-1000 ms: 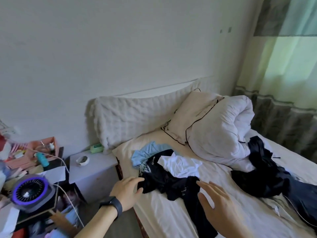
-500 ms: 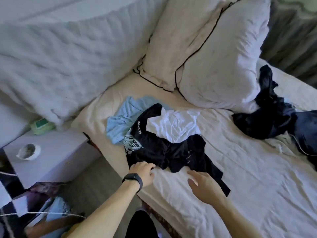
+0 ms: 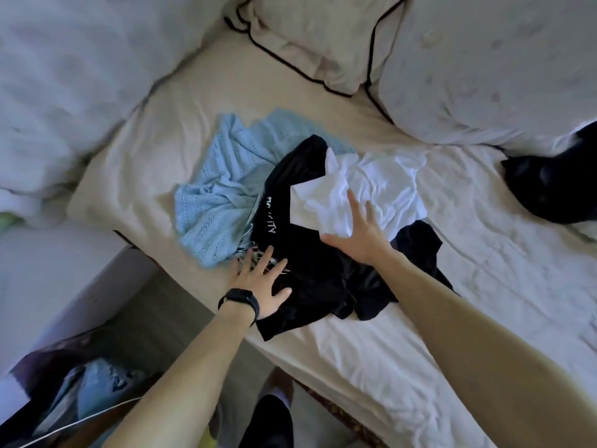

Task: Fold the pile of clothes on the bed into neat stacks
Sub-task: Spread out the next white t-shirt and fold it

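Observation:
A loose pile of clothes lies near the bed's (image 3: 420, 367) left edge. A crumpled black garment with white lettering (image 3: 323, 273) sits in the middle. A white garment (image 3: 381, 185) lies on its far right part, and a light blue knit (image 3: 219, 202) spreads to its left. My left hand (image 3: 261, 286), with a dark wristband, rests flat with spread fingers on the black garment's near left edge. Over the black and white garments my right hand (image 3: 358, 231) reaches with fingers apart, fingertips on the white one. Neither hand grips cloth.
Another dark heap of clothes (image 3: 552, 185) lies at the right edge. A pillow with black piping (image 3: 310, 37) and a rolled white duvet (image 3: 484, 66) fill the bed's head. A pale nightstand (image 3: 48, 273) stands left of the bed, with floor clutter (image 3: 84, 392) below.
The view has tilted down and closer to the pile. My right hand moved forward from the black garment's near edge onto the white one. My left hand opened flat on the black garment.

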Demonstrator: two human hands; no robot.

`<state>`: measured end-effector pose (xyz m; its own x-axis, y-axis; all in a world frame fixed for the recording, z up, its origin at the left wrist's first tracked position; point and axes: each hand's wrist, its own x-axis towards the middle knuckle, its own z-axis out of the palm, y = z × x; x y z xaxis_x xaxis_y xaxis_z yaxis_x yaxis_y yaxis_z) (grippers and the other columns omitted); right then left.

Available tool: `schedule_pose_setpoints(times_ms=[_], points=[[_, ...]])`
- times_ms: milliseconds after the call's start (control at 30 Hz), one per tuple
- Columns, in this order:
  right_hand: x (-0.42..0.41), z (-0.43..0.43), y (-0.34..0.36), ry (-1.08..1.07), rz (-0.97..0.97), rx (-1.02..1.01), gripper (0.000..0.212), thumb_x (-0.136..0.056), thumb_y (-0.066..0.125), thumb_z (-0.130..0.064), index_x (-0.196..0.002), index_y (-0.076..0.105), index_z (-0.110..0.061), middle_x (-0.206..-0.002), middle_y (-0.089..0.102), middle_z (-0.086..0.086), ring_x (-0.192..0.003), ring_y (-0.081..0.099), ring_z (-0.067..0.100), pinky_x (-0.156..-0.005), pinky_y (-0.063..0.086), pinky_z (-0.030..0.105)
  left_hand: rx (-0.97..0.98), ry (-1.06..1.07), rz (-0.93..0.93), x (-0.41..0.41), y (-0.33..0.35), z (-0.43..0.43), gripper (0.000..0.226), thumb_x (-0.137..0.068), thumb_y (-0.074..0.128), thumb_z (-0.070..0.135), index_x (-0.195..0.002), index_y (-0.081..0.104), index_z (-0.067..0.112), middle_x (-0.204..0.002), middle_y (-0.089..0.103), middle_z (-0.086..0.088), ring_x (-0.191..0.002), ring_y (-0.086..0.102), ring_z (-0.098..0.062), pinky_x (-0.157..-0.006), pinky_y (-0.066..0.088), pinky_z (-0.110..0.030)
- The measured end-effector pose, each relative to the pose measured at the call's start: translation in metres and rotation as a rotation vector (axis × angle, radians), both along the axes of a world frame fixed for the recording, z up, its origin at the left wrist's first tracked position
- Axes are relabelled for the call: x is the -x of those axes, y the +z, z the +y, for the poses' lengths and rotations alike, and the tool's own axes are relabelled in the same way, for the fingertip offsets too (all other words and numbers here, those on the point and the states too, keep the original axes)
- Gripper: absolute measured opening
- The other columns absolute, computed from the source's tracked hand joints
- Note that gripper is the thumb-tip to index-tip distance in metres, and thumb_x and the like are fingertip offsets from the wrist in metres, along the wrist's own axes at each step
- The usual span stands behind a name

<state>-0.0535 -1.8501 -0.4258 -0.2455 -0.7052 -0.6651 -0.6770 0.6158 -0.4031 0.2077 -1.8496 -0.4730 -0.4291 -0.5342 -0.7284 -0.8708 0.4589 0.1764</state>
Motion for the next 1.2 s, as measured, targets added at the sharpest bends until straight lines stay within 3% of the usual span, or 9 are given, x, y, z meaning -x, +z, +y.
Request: schedule_pose_setpoints(times_ms=[133, 300, 533, 700, 800, 933, 1000, 1067, 1200], points=[[-0.011, -0.015, -0.024, 0.131, 0.103, -0.080, 0.079, -0.093, 0.066, -0.050, -0.155, 0.019, -0.036, -0.134, 0.047, 0.015, -0.122, 0.053, 0.038, -0.089, 0.046, 0.041, -0.011, -0.001, 0.008, -0.005, -0.014, 0.005, 0.071, -0.095, 0.030, 0.070, -0.155, -0.001, 0.049, -0.164, -0.021, 0.011, -0.152, -0.014, -0.033, -0.120, -0.005, -0.059], [0.006, 0.024, 0.022, -0.184, 0.089, 0.150, 0.009, -0.103, 0.045, -0.028, -0.104, 0.050, -0.021, -0.097, 0.061, 0.004, -0.081, 0.055, 0.022, -0.061, 0.038, 0.031, -0.092, 0.025, -0.041, 0.007, 0.014, -0.003, 0.066, -0.099, 0.034, 0.060, -0.158, 0.011, 0.041, -0.168, -0.008, 0.004, -0.153, -0.003, -0.037, -0.123, 0.008, -0.054], [0.092, 0.131, 0.213, -0.714, -0.133, 0.646, 0.018, -0.099, 0.054, -0.042, -0.100, 0.065, -0.057, -0.097, 0.072, -0.020, -0.088, 0.070, 0.003, -0.073, 0.058, 0.036, -0.150, 0.327, 0.161, 0.065, 0.104, -0.002, 0.070, -0.099, 0.042, 0.053, -0.159, 0.015, 0.028, -0.162, 0.021, -0.006, -0.142, 0.035, -0.033, -0.112, 0.038, -0.046], [0.142, 0.207, 0.316, -0.715, -0.187, 0.791, 0.026, -0.105, 0.050, -0.011, -0.099, 0.068, -0.029, -0.100, 0.070, 0.013, -0.090, 0.065, 0.021, -0.078, 0.057, 0.047, -0.067, 0.448, 0.672, 0.176, 0.208, 0.013, 0.061, -0.099, 0.051, 0.043, -0.151, 0.035, 0.017, -0.146, 0.047, -0.011, -0.134, 0.046, -0.028, -0.108, 0.040, -0.042], [0.167, 0.251, 0.356, -0.752, -0.252, 0.871, 0.030, -0.104, 0.052, -0.010, -0.104, 0.073, -0.032, -0.096, 0.075, -0.003, -0.087, 0.070, 0.013, -0.068, 0.058, 0.028, -0.167, 0.269, 0.887, 0.250, 0.282, 0.056, 0.061, -0.086, 0.060, 0.050, -0.143, 0.044, 0.035, -0.138, 0.051, 0.011, -0.127, 0.046, -0.008, -0.099, 0.037, -0.027], [0.204, 0.320, 0.388, -0.739, -0.359, 0.902, 0.033, -0.105, 0.052, -0.014, -0.109, 0.075, -0.037, -0.106, 0.074, 0.007, -0.095, 0.070, 0.022, -0.080, 0.058, 0.039, -0.306, -0.089, 0.911, 0.324, 0.351, 0.148, 0.052, -0.072, 0.071, 0.059, -0.121, 0.054, 0.061, -0.110, 0.056, 0.043, -0.105, 0.050, 0.019, -0.079, 0.038, 0.000], [0.227, 0.359, 0.400, -0.770, -0.408, 0.952, 0.034, -0.105, 0.051, -0.013, -0.109, 0.075, -0.036, -0.106, 0.074, 0.009, -0.094, 0.070, 0.021, -0.076, 0.058, 0.035, -0.163, -0.193, 0.849, 0.358, 0.367, 0.190, 0.013, -0.084, 0.069, 0.051, -0.091, 0.067, 0.039, -0.081, 0.062, 0.027, -0.079, 0.057, 0.003, -0.061, 0.038, -0.007], [0.250, 0.389, 0.406, -0.842, -0.434, 1.011, 0.036, -0.105, 0.051, -0.012, -0.106, 0.077, -0.038, -0.101, 0.076, 0.002, -0.091, 0.073, 0.017, -0.070, 0.059, 0.029, -0.077, -0.220, 0.886, 0.377, 0.375, 0.207, 0.032, -0.093, 0.065, 0.043, -0.065, 0.054, 0.032, -0.060, 0.053, 0.017, -0.061, 0.050, -0.004, -0.053, 0.031, -0.015], [0.298, 0.461, 0.418, -1.161, -0.538, 1.140, 0.020, -0.103, 0.055, -0.015, -0.105, 0.072, -0.026, -0.086, 0.075, 0.000, -0.075, 0.074, 0.021, -0.061, 0.060, 0.032, -0.081, -0.176, 0.905, 0.401, 0.412, 0.216, 0.021, -0.090, 0.073, 0.034, -0.071, 0.066, 0.030, -0.066, 0.065, 0.011, -0.066, 0.058, -0.008, -0.068, 0.048, -0.032]])
